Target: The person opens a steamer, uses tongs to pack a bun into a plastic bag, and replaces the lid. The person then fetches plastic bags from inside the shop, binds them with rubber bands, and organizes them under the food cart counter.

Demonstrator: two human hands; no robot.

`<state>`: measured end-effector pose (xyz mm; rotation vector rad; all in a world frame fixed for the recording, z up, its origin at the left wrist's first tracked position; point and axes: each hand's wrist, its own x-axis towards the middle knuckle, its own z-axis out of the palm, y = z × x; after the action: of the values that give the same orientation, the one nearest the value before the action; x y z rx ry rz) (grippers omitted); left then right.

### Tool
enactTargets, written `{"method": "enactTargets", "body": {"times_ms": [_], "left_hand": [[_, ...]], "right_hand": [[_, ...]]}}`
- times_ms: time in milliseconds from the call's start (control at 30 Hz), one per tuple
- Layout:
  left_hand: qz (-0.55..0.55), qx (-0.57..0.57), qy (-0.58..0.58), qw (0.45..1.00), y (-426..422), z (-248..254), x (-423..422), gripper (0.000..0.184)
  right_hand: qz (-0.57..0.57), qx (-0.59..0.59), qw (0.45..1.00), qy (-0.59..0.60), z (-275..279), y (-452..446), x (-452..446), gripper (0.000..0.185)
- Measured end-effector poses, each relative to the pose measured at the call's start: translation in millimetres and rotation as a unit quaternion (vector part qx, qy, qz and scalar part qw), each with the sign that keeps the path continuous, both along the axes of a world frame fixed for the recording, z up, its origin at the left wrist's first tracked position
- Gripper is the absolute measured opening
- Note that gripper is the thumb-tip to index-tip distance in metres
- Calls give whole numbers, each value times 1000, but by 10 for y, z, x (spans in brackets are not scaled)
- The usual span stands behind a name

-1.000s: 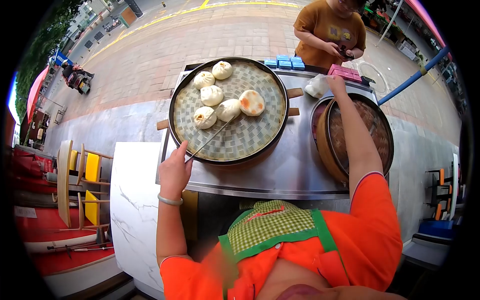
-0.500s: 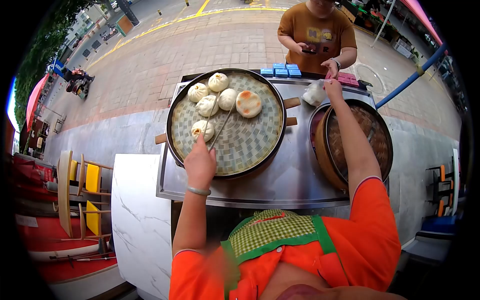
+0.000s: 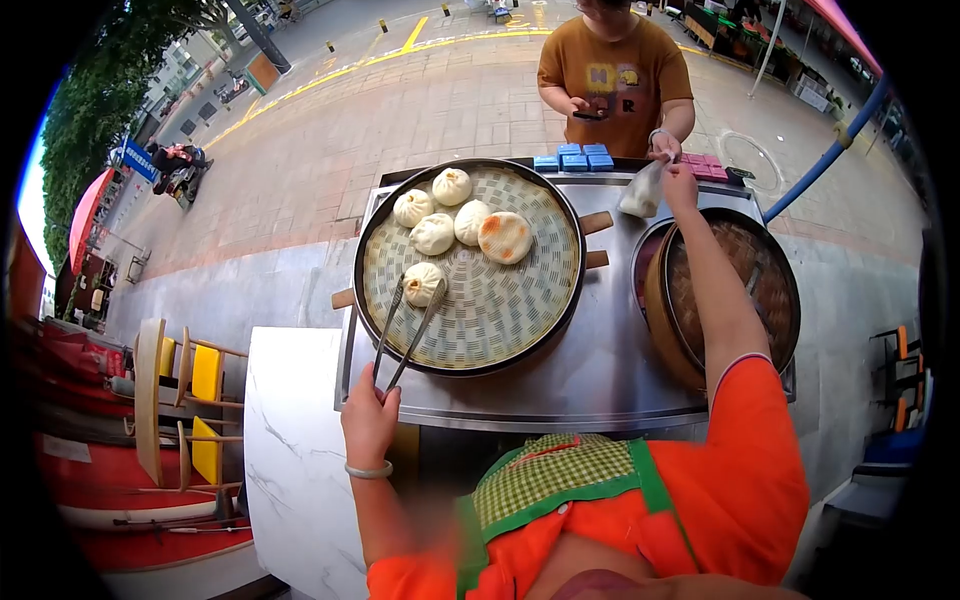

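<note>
A pair of metal tongs [image 3: 415,341] is held in the left hand [image 3: 369,422], with the grip closed around the handle end. From that hand the tongs' long axis runs away and slightly to the right, over the near rim of the large round steamer [image 3: 470,372]. The two tong arms are spread apart, and the nearest bun [image 3: 422,284] is framed between their tips, one at its left side and one at its right; whether both tips press on it cannot be told. This bun is round, with its pleated top up, and sits on the woven liner [image 3: 500,315] toward the near left, apart from the four other buns [image 3: 432,234] and the browned flat bun [image 3: 505,238] on the far side. The left hand is the nearer one to it.

By the right hand [image 3: 680,190], a clear plastic bag [image 3: 642,192] is pinched at its top, beyond the second steamer [image 3: 670,325], above which the right forearm is stretched. The bag's top is also reached by a hand [image 3: 665,144] of the person across the metal surface [image 3: 560,390].
</note>
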<state>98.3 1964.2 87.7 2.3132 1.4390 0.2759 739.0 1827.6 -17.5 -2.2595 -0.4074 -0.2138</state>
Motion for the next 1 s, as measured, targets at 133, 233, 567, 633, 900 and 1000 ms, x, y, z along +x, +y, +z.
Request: {"method": "enactTargets", "body": {"times_ms": [133, 233, 567, 633, 900, 1000], "left_hand": [[-33, 18, -2, 999, 12, -74, 26, 52], [-48, -14, -37, 998, 0, -60, 132, 53], [-72, -1, -179, 981, 888, -134, 572, 51], [-91, 34, -193, 976, 1365, -347, 754, 52], [-125, -100, -103, 982, 1668, 125, 801, 49], [-164, -94, -178, 966, 1432, 126, 684, 52]], "right_hand": [[60, 10, 996, -65, 7, -39, -165, 35], [121, 76, 990, 21, -89, -186, -562, 33], [158, 170, 963, 135, -257, -1550, -2186, 23], [116, 189, 952, 212, -301, -1780, -2428, 23], [61, 170, 969, 169, -524, -2233, -2850, 20], [41, 187, 957, 217, -395, -2300, -2936, 19]]}}
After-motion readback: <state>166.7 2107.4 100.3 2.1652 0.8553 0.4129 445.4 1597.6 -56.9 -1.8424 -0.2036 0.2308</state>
